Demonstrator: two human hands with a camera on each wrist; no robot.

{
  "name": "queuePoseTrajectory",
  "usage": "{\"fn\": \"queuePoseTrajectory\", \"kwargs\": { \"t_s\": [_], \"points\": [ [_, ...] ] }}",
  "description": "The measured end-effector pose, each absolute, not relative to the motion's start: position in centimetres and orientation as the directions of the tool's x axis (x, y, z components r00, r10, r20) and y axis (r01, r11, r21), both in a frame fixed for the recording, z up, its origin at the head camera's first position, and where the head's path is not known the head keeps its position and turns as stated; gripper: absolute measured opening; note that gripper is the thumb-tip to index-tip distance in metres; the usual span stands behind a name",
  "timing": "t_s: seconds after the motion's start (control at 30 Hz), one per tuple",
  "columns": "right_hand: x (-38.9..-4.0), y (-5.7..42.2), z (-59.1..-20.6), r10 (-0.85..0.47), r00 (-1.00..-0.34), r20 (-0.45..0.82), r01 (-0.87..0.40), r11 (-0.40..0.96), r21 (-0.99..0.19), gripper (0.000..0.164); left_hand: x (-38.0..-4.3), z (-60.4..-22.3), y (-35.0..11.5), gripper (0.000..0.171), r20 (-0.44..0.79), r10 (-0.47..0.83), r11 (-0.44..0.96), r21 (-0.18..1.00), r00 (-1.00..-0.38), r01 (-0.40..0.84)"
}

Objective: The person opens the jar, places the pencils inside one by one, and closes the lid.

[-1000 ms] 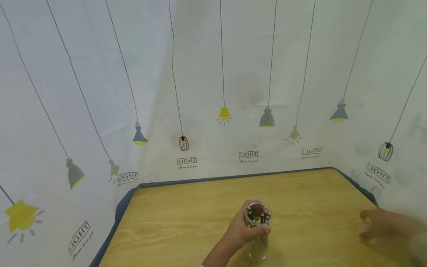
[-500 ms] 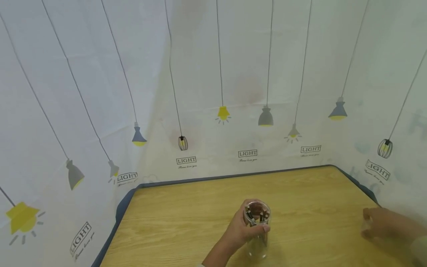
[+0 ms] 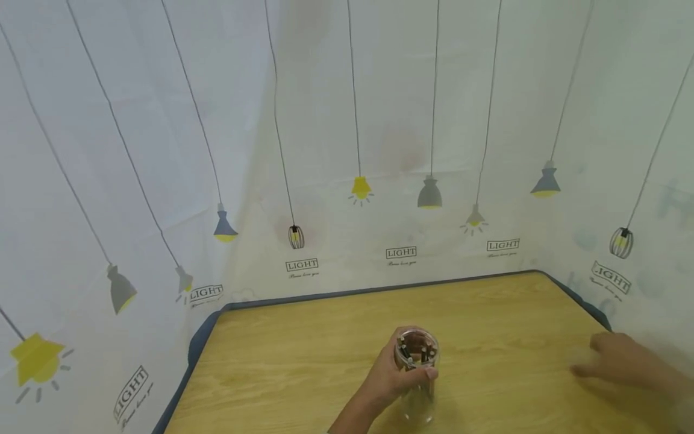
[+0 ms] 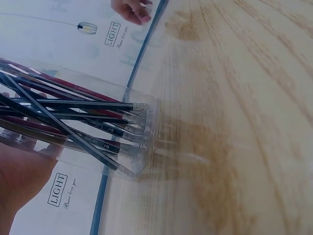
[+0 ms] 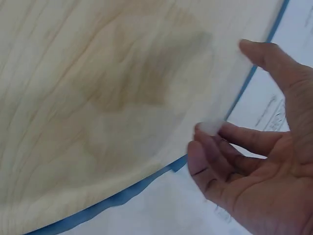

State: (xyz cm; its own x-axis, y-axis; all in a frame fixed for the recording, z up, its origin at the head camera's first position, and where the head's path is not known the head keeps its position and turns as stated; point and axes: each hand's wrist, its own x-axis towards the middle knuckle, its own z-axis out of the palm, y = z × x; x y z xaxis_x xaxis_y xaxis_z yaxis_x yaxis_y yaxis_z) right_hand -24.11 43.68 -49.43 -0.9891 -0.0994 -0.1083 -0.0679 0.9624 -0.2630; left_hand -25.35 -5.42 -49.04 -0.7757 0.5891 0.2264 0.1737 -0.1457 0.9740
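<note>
My left hand [image 3: 386, 375] grips a clear cylindrical jar [image 3: 418, 411] near the middle of the tabletop, thumb on its near side. Several dark and red pencils [image 4: 95, 142] stand leaning inside, some marked HB; their upper ends show at the jar's mouth in the head view. Whether the jar's base touches the wood is hard to tell. Over at the right side of the table is my right hand [image 3: 623, 364], blurred. The right wrist view shows its thumb held apart from loosely bent fingers [image 5: 210, 161]. A small whitish blur sits at one fingertip; I cannot tell what it is.
A wood-grain tabletop [image 3: 293, 361] with a dark blue edge [image 3: 336, 293] spreads under both hands. Pale sheets [image 3: 325, 120] printed with hanging lamps and the word LIGHT enclose it at the back and sides.
My right hand shifts slightly left, and its fingers look more stretched out than before. The left hand keeps its hold on the jar. The head view tilts a little.
</note>
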Motion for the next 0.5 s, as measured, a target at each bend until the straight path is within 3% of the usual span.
{"fn": "queuePoseTrajectory", "kwargs": {
  "t_s": [0.17, 0.3, 0.5],
  "points": [
    [-24.5, 40.9, -47.2, -0.155, -0.985, 0.071, -0.169, 0.943, -0.286, 0.071, -25.3, -49.0, -5.4, 0.067, 0.236, 0.589, -0.149, 0.972, -0.773, 0.184],
    [-24.3, 38.6, -45.5, -0.127, -0.978, 0.168, -0.180, 0.915, -0.360, 0.071, -25.4, -49.0, -5.4, 0.067, 0.235, 0.585, -0.156, 0.972, -0.776, 0.176],
    [-23.6, 35.3, -43.2, -0.088, -0.982, 0.166, -0.158, 0.865, -0.476, 0.073, -25.3, -49.2, -5.4, 0.071, 0.202, 0.585, -0.160, 0.978, -0.786, 0.133]
  ]
}}
